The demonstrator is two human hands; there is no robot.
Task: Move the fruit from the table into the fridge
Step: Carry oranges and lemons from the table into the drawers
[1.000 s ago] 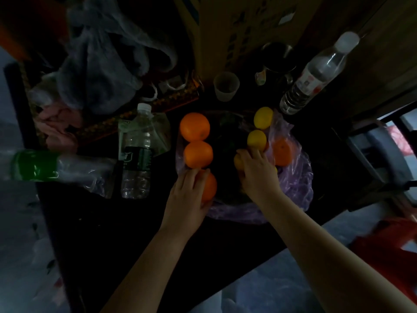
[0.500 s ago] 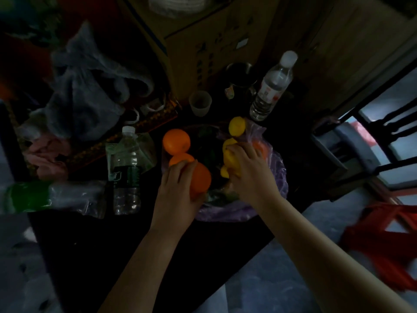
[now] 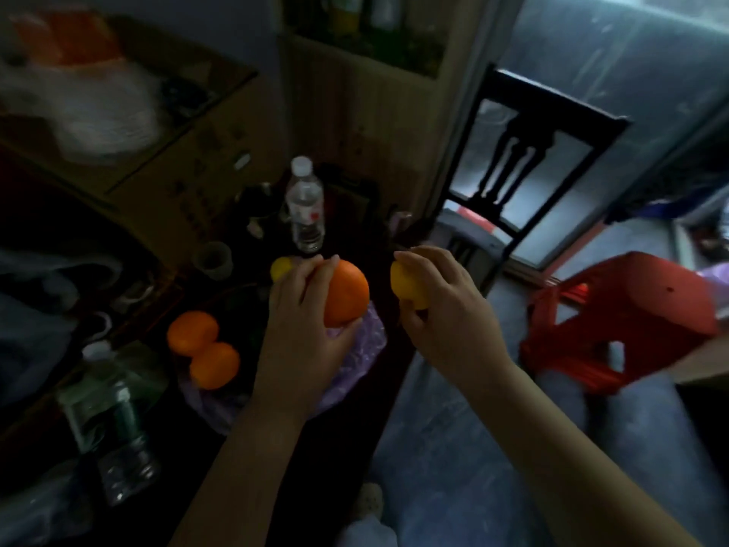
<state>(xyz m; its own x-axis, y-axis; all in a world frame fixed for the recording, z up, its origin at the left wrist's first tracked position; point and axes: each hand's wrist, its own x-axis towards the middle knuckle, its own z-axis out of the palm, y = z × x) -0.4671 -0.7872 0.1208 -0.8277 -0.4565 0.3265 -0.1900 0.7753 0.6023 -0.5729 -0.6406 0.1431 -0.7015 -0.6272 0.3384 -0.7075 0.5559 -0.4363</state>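
Left hand [image 3: 303, 329]: fingers and thumb curled round a large orange [image 3: 347, 292], which it holds clear above the table [image 3: 335, 448]. The fruit fills the palm and we judge the grip sound.

Right hand [image 3: 445, 309]: closed about a smaller yellow citrus fruit [image 3: 406, 284], fingers over the top and thumb beneath, also held clear of the table.

Just below the left hand lies a crumpled purple plastic bag [image 3: 367, 337]. At its far left side two more oranges [image 3: 192, 332] [image 3: 215, 365] touch each other, and another yellow fruit [image 3: 281, 267] shows beyond the left fingers. An upright water bottle [image 3: 305, 207] stands behind.

We cannot pick out the fridge with any certainty.

To the right, a dark chair [image 3: 544, 124] and a red stool [image 3: 631, 309] stand on the floor near the table's edge.

Recommendation: keep both fruits wrapped, not pinched, and carry them close to the body. Steer round the stool and chair. The fridge door will need a free hand, so we advise cradling one fruit against the chest before reaching. Further trips appear necessary.
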